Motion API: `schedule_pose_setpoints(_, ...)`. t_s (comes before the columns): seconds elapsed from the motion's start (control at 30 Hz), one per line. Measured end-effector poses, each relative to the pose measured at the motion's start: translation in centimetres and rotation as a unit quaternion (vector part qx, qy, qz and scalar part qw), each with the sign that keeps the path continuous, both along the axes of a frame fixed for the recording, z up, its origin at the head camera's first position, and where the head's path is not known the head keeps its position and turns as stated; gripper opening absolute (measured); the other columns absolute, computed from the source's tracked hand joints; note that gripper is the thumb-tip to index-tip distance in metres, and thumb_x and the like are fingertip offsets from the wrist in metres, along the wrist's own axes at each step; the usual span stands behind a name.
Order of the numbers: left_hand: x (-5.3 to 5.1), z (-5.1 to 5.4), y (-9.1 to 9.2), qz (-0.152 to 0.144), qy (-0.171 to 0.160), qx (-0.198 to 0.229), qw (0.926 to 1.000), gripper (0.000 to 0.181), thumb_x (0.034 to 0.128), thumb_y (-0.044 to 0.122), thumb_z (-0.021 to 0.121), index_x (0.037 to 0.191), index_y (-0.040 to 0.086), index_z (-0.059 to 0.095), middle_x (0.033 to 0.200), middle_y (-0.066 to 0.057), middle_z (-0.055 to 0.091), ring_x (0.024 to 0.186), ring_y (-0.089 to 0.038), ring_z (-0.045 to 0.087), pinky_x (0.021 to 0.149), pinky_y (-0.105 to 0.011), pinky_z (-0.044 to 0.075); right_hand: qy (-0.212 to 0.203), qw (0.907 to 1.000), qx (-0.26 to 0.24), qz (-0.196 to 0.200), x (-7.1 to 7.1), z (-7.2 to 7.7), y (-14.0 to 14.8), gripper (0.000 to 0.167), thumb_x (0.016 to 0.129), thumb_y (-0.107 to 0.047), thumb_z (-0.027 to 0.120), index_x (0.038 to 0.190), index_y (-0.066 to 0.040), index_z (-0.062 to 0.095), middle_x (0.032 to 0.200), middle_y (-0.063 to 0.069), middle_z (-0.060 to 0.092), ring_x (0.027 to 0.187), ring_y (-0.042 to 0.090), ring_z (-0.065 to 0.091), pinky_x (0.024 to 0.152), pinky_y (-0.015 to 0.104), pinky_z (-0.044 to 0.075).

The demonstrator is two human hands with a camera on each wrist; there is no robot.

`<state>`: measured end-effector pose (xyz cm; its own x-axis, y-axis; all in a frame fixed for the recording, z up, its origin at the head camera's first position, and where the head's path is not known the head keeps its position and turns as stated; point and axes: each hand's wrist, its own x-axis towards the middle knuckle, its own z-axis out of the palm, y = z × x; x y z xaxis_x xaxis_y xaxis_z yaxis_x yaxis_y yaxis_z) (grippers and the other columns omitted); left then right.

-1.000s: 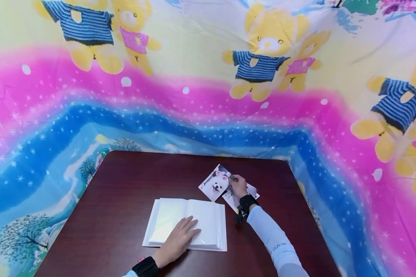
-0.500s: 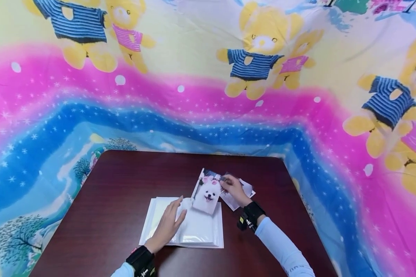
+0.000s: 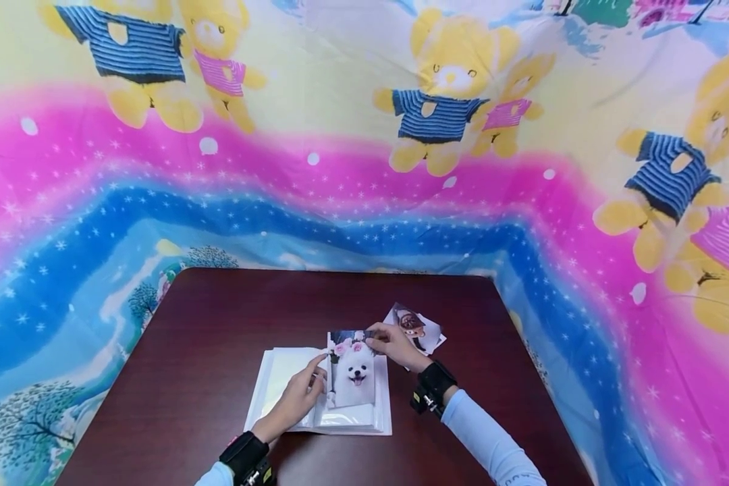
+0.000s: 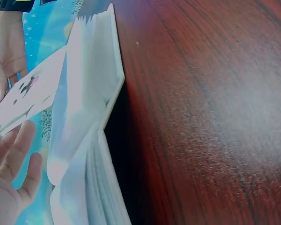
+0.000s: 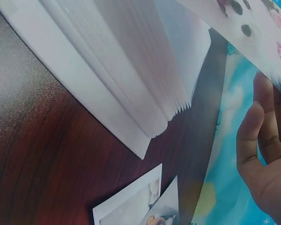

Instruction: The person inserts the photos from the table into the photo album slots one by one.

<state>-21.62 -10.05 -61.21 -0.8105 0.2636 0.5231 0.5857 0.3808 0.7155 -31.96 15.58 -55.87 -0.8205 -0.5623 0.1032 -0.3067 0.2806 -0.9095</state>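
Observation:
The right hand [image 3: 396, 344] pinches the top right corner of a photo of a white dog with pink flowers [image 3: 355, 378], held over the right page of an open white album [image 3: 279, 378]. At the photo's left edge is the left hand [image 3: 294, 399], its fingers loosely bent; whether they touch the photo is unclear. In the left wrist view, the left hand [image 4: 14, 173] has its fingers spread just below the photo [image 4: 33, 93]. The right wrist view has the right hand [image 5: 271, 145] at the edge of the photo [image 5: 243, 28], beside the album's page stack [image 5: 126, 56].
More photos [image 3: 414, 327] lie overlapping on the dark wooden table [image 3: 219, 317], to the right of and behind the album. A patterned cloth with bears [image 3: 340, 202] hangs around the table's back and sides.
The right hand has brought the dog photo leftward and down from beside the other photos to above the album, turning it upright. The left hand has lifted off the page and moved left.

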Motion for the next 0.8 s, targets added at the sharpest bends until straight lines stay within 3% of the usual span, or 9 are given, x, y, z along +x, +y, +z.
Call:
schedule_pose_setpoints(0.13,-0.2,0.0,0.1,0.016,-0.026,0.008,0.9995,0.051,0.0896,-0.004,0.066,0.137,-0.007,0.048,0.092,-0.008,0.067,0.071,-0.008,0.065,0.064,-0.028,0.055,0.010,0.9997,-0.016,0.015,0.7,1.2,-0.2,0.019,0.098,0.003,0.057,0.115,0.010,0.061,0.087,0.030,0.064,0.082,0.049,0.063,0.074,0.058,0.054)
schedule_pose_setpoints(0.23,-0.2,0.1,0.1,0.028,-0.023,0.002,0.9993,0.057,0.0845,-0.007,0.071,0.136,-0.008,0.048,0.093,-0.009,0.066,0.071,-0.012,0.067,0.065,-0.030,0.056,-0.013,0.9989,-0.036,0.025,1.0,1.7,-0.3,0.022,0.098,0.003,0.056,0.119,0.012,0.058,0.089,0.032,0.063,0.085,0.058,0.058,0.075,0.060,0.053)
schedule_pose_setpoints(0.3,-0.3,0.2,0.0,0.038,-0.017,-0.001,0.9991,0.057,0.0829,-0.009,0.072,0.135,-0.008,0.049,0.092,-0.009,0.065,0.071,-0.014,0.067,0.065,-0.031,0.056,-0.031,0.9983,-0.045,0.021,0.8,1.2,-0.2,0.024,0.098,0.002,0.057,0.120,0.011,0.056,0.088,0.029,0.064,0.084,0.056,0.058,0.075,0.055,0.054)
schedule_pose_setpoints(0.37,-0.4,0.3,-0.1,0.045,-0.015,0.005,0.9989,0.057,0.0822,-0.011,0.072,0.134,-0.008,0.049,0.092,-0.008,0.065,0.071,-0.014,0.066,0.065,-0.031,0.056,-0.056,0.9971,-0.048,0.017,0.6,0.3,-0.2,0.023,0.098,0.000,0.058,0.119,0.009,0.055,0.087,0.021,0.066,0.084,0.051,0.060,0.075,0.051,0.054)
schedule_pose_setpoints(0.5,-1.2,0.9,-0.1,0.051,0.000,0.017,0.9985,0.057,0.0818,-0.012,0.072,0.134,-0.008,0.049,0.092,-0.009,0.064,0.070,-0.015,0.066,0.064,-0.031,0.056,-0.087,0.9953,-0.028,0.030,0.3,-1.4,-0.2,0.018,0.096,-0.004,0.063,0.107,0.007,0.054,0.086,0.007,0.066,0.078,0.027,0.063,0.074,0.048,0.054)
schedule_pose_setpoints(0.6,-1.9,1.5,0.0,0.052,0.008,0.016,0.9985,0.057,0.0832,-0.012,0.071,0.135,-0.009,0.047,0.095,-0.013,0.065,0.073,-0.019,0.066,0.066,-0.031,0.056,-0.087,0.9950,-0.022,0.044,0.4,-2.1,-0.3,0.015,0.094,-0.003,0.065,0.100,0.008,0.056,0.087,0.007,0.068,0.077,0.014,0.061,0.072,0.047,0.055)
schedule_pose_setpoints(0.7,-2.5,1.5,0.1,0.057,0.002,0.018,0.9982,0.057,0.0851,-0.011,0.068,0.137,-0.009,0.044,0.101,-0.018,0.064,0.082,-0.028,0.066,0.069,-0.038,0.057,-0.081,0.9961,-0.028,0.020,0.8,-1.2,-0.5,0.012,0.094,0.000,0.063,0.099,0.010,0.058,0.091,0.017,0.069,0.080,0.024,0.064,0.075,0.055,0.053)
schedule_pose_setpoints(0.8,-2.8,0.8,0.0,0.070,0.000,-0.001,0.9975,0.057,0.0844,-0.010,0.069,0.136,-0.009,0.045,0.106,-0.021,0.062,0.091,-0.036,0.063,0.072,-0.044,0.055,-0.088,0.9936,-0.057,-0.042,0.3,-0.9,-0.5,0.012,0.095,0.002,0.062,0.097,0.012,0.055,0.091,0.020,0.067,0.084,0.034,0.064,0.080,0.063,0.049)
